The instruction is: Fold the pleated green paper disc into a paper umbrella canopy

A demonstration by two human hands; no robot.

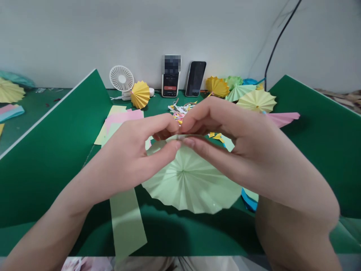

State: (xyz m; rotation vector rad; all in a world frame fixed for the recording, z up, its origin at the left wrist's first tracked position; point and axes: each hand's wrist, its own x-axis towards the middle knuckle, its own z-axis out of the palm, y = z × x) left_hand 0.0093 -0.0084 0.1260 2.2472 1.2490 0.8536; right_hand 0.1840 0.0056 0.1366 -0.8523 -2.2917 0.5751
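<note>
A pale green pleated paper fan (194, 184), spread into a round with its folds meeting at the centre, hangs tilted above the green table. Along its far edge my left hand (141, 150) pinches the paper between thumb and fingers. Right beside it, my right hand (231, 139) pinches the same edge, and the two thumb tips almost meet. The fingers behind the rim are partly hidden. Under my left wrist lies a long pale green paper strip (126, 222), reaching to the table's front edge.
Pink and yellow paper sheets (121, 118) lie at left; paper scraps (183, 111) sit mid-table. A small white fan (122, 79), a yellow paper fan (140, 95) and two phones (195, 79) line the wall. More folded fans (256, 101) stand at right. Green panels (56, 150) flank both sides.
</note>
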